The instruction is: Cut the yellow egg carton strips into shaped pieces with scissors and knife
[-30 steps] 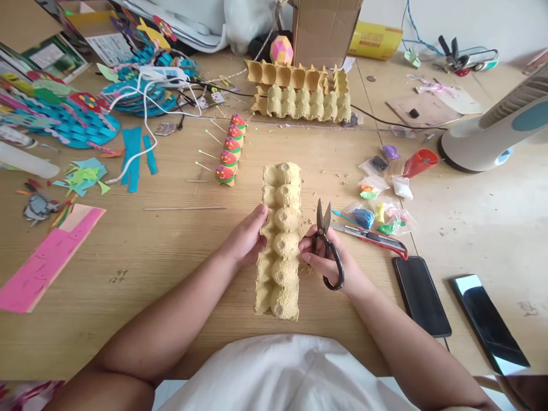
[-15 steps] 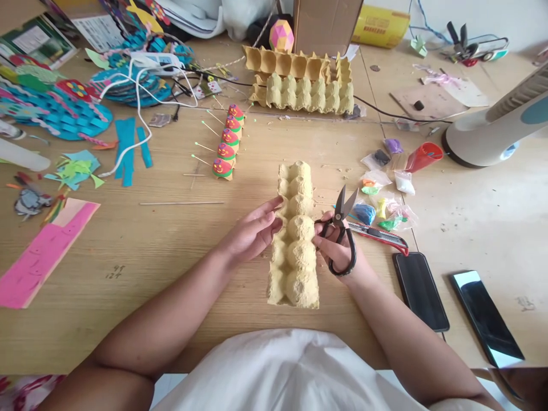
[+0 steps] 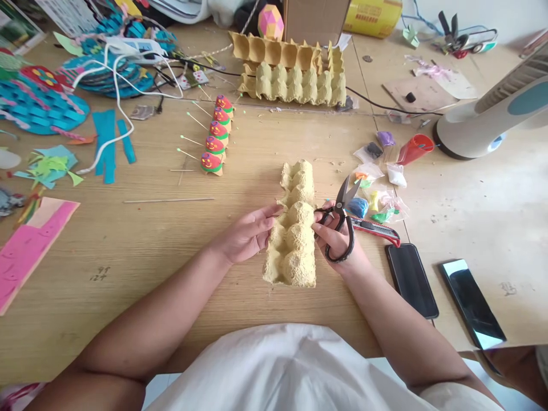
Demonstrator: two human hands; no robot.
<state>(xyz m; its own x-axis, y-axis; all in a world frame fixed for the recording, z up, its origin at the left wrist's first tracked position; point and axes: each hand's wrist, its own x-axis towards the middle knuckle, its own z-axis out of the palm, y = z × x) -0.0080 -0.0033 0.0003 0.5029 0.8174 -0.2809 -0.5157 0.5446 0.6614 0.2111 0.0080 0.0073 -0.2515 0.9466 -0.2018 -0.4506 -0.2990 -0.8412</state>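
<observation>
A pale yellow egg carton piece with two rows of bumps is tilted in front of me, near end raised. My left hand pinches its left edge, the fingertips partly hidden behind it. On the other side, my right hand grips the carton's right edge between thumb and fingers. The same hand carries black-handled scissors, looped over its fingers, blades apart and pointing away from me. Beyond the carton to the left stands a row of painted red and green egg cups with smiling faces and thin sticks.
A red utility knife and two phones lie right of my right hand. Bagged coloured clay and a red cup sit farther back. More egg cartons stand behind. A thin wooden stick lies left.
The carton's near end has risen and the piece looks more tilted. Both hands stay on its edges, with the scissors still in the right. The whole view has shifted slightly.
</observation>
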